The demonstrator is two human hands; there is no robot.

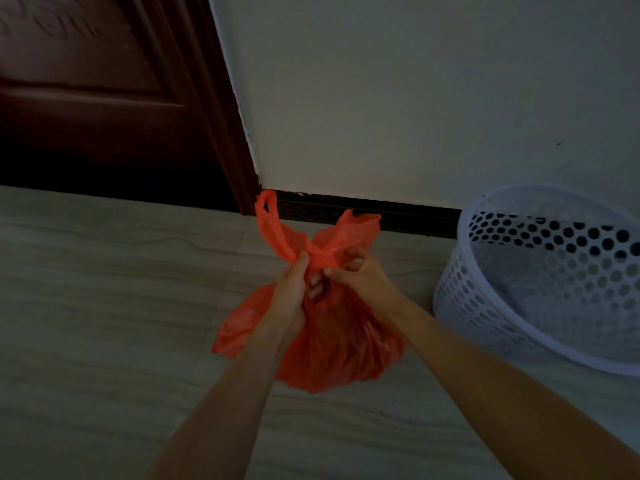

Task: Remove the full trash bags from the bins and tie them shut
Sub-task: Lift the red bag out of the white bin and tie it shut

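A full orange-red plastic trash bag (332, 348) sits on the tiled floor in front of me. Its two handle flaps stick up above a twisted neck with a band of plastic crossed over it. My left hand (294, 292) grips the neck from the left, thumb up against the left flap. From the right, my right hand (353, 271) pinches the crossed band at the neck with curled fingers. A white perforated plastic bin (540, 282) stands to the right of the bag, with no bag visible inside it.
A pale wall with a dark skirting board (381, 213) runs behind the bag. A dark wooden door and frame (104, 98) fill the upper left. Light tiled floor (104, 306) spreads to the left and toward me.
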